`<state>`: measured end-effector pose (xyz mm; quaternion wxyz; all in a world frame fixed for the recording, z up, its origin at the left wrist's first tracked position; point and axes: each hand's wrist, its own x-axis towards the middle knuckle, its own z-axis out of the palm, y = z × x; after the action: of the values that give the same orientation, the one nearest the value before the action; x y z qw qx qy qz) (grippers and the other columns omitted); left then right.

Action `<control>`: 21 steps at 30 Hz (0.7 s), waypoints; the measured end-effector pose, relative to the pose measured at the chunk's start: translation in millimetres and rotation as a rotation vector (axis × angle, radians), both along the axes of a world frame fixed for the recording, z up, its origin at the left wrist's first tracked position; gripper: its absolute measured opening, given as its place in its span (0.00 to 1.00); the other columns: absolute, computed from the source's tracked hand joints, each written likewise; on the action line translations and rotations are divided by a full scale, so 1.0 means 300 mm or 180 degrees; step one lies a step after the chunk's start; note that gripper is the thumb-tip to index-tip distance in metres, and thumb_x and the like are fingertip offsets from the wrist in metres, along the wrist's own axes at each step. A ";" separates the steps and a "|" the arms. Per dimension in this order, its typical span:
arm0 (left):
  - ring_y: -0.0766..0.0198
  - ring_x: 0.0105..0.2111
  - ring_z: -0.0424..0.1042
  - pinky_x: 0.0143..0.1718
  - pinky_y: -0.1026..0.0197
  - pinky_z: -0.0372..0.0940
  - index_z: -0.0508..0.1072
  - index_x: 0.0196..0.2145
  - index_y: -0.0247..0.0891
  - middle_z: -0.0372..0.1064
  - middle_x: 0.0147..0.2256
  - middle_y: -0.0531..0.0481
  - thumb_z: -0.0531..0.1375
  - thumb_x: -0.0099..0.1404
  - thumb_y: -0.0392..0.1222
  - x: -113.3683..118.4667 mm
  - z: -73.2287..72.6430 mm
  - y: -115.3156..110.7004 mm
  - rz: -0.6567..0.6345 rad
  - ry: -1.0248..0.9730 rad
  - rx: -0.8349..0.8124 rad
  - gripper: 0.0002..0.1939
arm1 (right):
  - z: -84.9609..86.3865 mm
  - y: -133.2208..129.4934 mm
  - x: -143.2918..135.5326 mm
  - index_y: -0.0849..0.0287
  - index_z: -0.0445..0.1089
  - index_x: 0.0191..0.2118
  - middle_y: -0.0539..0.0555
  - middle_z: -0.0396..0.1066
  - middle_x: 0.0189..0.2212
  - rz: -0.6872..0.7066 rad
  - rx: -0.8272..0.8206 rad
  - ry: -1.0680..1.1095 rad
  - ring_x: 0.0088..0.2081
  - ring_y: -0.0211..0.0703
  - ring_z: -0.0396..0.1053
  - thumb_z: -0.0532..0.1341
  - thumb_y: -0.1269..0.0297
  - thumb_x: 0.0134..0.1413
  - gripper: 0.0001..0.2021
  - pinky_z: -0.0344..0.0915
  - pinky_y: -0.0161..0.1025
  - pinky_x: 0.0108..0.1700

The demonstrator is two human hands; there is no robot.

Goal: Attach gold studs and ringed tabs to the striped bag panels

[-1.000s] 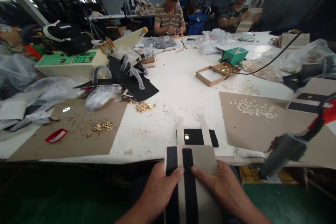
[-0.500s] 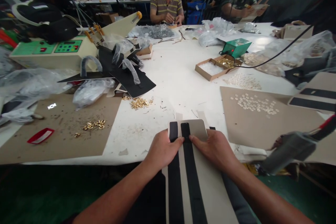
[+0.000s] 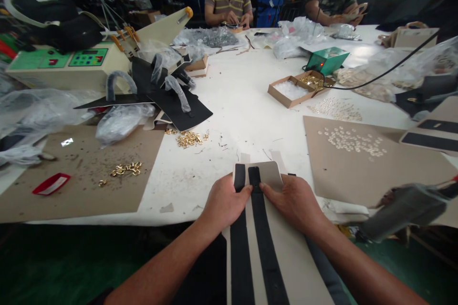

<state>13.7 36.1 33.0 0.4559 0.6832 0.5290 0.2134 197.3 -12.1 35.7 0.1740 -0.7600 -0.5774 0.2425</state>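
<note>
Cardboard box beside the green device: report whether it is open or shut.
Open: gold pieces show inside the uncovered cardboard box.

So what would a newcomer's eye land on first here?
Probably the beige panel with black stripes, front and centre, gripped by the left hand and right hand. Gold-coloured pieces lie in piles to the left, and a green box with a red light sits farther back, right.
</note>
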 end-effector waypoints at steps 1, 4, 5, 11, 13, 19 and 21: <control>0.51 0.40 0.79 0.41 0.55 0.70 0.81 0.41 0.41 0.82 0.40 0.47 0.63 0.65 0.42 0.000 0.000 0.001 0.0009 -0.0003 -0.0010 0.09 | 0.001 0.003 0.000 0.56 0.78 0.32 0.58 0.81 0.33 0.0001 -0.0011 -0.0012 0.39 0.57 0.79 0.62 0.53 0.63 0.14 0.65 0.41 0.37; 0.50 0.42 0.79 0.43 0.55 0.71 0.81 0.43 0.42 0.82 0.42 0.47 0.63 0.65 0.42 -0.001 0.002 0.003 0.0010 -0.0054 -0.0027 0.10 | 0.000 0.005 0.001 0.56 0.78 0.32 0.58 0.81 0.33 -0.0026 -0.0037 0.0006 0.39 0.57 0.79 0.62 0.53 0.62 0.14 0.66 0.41 0.38; 0.50 0.43 0.79 0.43 0.55 0.71 0.81 0.44 0.42 0.82 0.43 0.47 0.63 0.65 0.42 -0.002 0.002 0.003 0.0004 -0.0081 -0.0034 0.10 | -0.001 0.005 0.002 0.56 0.79 0.32 0.58 0.81 0.33 -0.0041 -0.0039 0.0045 0.39 0.57 0.79 0.62 0.53 0.62 0.14 0.66 0.41 0.38; 0.51 0.41 0.80 0.42 0.55 0.71 0.81 0.43 0.41 0.82 0.41 0.47 0.63 0.65 0.42 -0.004 -0.007 0.005 0.0044 -0.0227 -0.0157 0.10 | -0.007 0.001 0.006 0.56 0.80 0.34 0.58 0.81 0.33 -0.0078 0.0061 0.0250 0.38 0.58 0.79 0.63 0.51 0.61 0.15 0.68 0.41 0.36; 0.50 0.42 0.79 0.43 0.54 0.71 0.81 0.44 0.41 0.82 0.43 0.47 0.63 0.65 0.42 -0.003 -0.009 0.009 0.0042 -0.0237 -0.0156 0.10 | -0.006 0.005 0.007 0.56 0.80 0.34 0.58 0.81 0.32 -0.0087 0.0048 0.0233 0.38 0.58 0.79 0.62 0.52 0.61 0.15 0.68 0.41 0.36; 0.50 0.42 0.79 0.43 0.54 0.71 0.80 0.44 0.41 0.82 0.43 0.46 0.63 0.65 0.42 0.000 -0.004 0.019 0.0016 -0.0115 -0.0138 0.11 | -0.006 0.020 0.008 0.57 0.80 0.36 0.59 0.81 0.35 0.0005 -0.0130 -0.0048 0.40 0.59 0.79 0.62 0.52 0.62 0.14 0.67 0.43 0.38; 0.49 0.42 0.79 0.42 0.53 0.71 0.80 0.43 0.41 0.81 0.42 0.46 0.63 0.65 0.42 0.002 -0.002 0.018 0.0007 -0.0010 -0.0084 0.09 | -0.007 0.022 0.008 0.58 0.80 0.38 0.61 0.81 0.36 0.0079 -0.0166 -0.0197 0.41 0.60 0.79 0.62 0.52 0.62 0.15 0.66 0.44 0.40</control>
<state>14.3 41.4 32.5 0.4654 0.6762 0.5318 0.2080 199.8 -5.5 33.5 0.1331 -0.7641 -0.5854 0.2360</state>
